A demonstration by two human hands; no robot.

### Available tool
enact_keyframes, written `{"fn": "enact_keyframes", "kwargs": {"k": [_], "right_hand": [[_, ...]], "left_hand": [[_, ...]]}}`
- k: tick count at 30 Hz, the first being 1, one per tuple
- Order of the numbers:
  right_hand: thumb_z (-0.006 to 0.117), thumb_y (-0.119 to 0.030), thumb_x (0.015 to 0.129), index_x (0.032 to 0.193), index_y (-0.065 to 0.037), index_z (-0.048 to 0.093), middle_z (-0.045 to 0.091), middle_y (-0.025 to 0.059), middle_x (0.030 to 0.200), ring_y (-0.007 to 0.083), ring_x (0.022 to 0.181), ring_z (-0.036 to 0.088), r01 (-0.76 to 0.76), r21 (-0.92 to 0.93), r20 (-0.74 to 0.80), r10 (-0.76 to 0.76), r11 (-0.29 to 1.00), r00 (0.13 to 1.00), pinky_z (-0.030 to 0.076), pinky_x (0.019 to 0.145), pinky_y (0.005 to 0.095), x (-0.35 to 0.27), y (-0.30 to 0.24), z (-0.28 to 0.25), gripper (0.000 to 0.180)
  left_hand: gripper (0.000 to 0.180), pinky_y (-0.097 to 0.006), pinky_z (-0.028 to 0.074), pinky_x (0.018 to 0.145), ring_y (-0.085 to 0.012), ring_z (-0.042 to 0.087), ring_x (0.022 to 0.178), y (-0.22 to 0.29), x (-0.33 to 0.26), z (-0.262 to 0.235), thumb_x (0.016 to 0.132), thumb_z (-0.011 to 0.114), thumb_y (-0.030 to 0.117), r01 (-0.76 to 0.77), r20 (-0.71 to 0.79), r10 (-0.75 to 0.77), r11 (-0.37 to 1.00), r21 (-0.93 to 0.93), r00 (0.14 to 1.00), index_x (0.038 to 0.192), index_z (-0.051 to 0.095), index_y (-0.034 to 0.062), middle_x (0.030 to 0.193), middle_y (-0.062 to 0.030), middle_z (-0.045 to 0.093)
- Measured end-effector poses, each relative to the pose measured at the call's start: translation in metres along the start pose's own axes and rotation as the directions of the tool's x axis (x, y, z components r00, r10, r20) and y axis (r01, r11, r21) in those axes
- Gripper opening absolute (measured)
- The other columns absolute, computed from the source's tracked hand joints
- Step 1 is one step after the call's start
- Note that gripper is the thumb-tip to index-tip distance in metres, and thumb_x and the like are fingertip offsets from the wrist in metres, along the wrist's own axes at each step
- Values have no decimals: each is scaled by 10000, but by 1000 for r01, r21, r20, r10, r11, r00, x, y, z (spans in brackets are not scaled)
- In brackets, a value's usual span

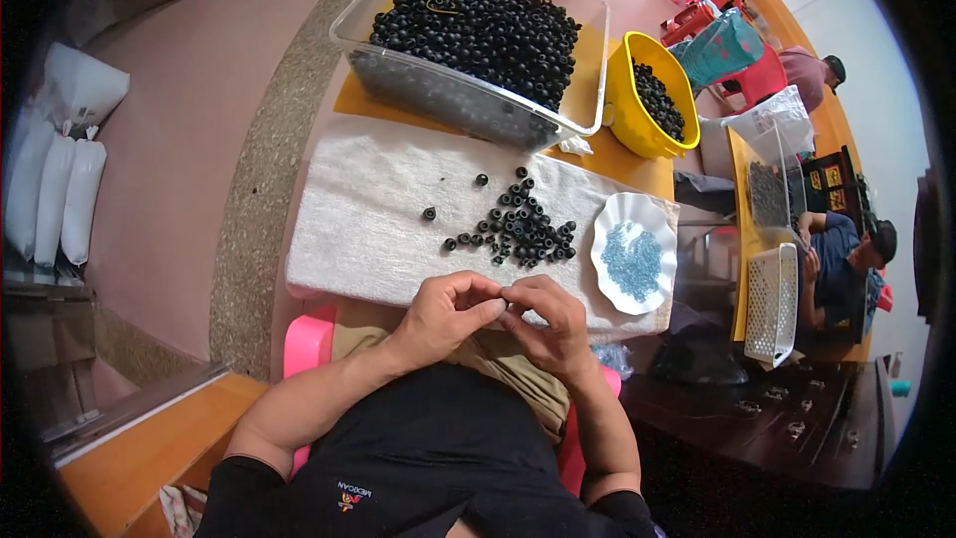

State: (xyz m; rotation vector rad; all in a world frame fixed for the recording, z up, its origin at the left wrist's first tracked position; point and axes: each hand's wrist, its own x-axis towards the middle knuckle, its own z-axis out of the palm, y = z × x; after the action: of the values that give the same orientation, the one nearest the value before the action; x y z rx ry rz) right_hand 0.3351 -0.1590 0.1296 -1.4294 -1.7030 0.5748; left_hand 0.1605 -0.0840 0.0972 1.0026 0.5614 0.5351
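My left hand (445, 319) and my right hand (550, 329) meet just over the near edge of a white towel (358, 204). Their fingertips pinch a small black piece (505, 303) between them, mostly covered by the fingers. Beyond my hands lies a loose pile of small black ring-shaped parts (528, 224), with a few strays to its left. To the right of the pile, a white scalloped plate (603, 224) bears many tiny pale-blue pieces (633, 261).
A clear plastic bin (448, 105) full of black parts stands at the table's far side. Right of it is a yellow tub (625, 105) with more. Further right, a co-worker (846, 259) sits by a white perforated basket (772, 307). White sacks (60, 189) stand at left.
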Motion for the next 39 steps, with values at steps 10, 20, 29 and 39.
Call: {"fn": "enact_keyframes", "kwargs": {"k": [10,20,29,39], "right_hand": [[730,73,752,1050,-6,636,616,135,975,161,746,635,23,71,-17,-22,997,1000,529,642,264,-4,2,5,322],[748,53,749,1022,-15,640,622,127,933,167,756,635,20,17,-71,-19,1000,997,526,633,260,-5,1,7,301],[755,28,772,1005,-6,653,642,123,902,186,757,641,25,108,-77,-16,994,997,520,643,273,-7,5,3,256],[740,-2,800,1076,-35,678,645,102,922,182,786,627,-45,148,-13,47,988,999,499,668,272,-7,1,-1,285]], "left_hand": [[192,-249,517,810,-94,619,869,-3,-1,-1,869,683,18,47,31,-41,967,-250,999,1051,626,-3,964,-37,655],[192,-234,518,758,-77,618,818,-3,-1,2,910,666,96,47,23,-43,980,-195,999,1073,644,-3,936,-27,669],[192,-218,508,684,-65,607,756,-3,-1,2,951,633,143,44,43,-39,990,-135,998,1072,666,-3,883,-17,674],[192,-216,503,710,-68,604,793,-3,0,-1,942,636,106,105,129,-79,972,-210,989,1092,628,-14,929,-22,655]]}}
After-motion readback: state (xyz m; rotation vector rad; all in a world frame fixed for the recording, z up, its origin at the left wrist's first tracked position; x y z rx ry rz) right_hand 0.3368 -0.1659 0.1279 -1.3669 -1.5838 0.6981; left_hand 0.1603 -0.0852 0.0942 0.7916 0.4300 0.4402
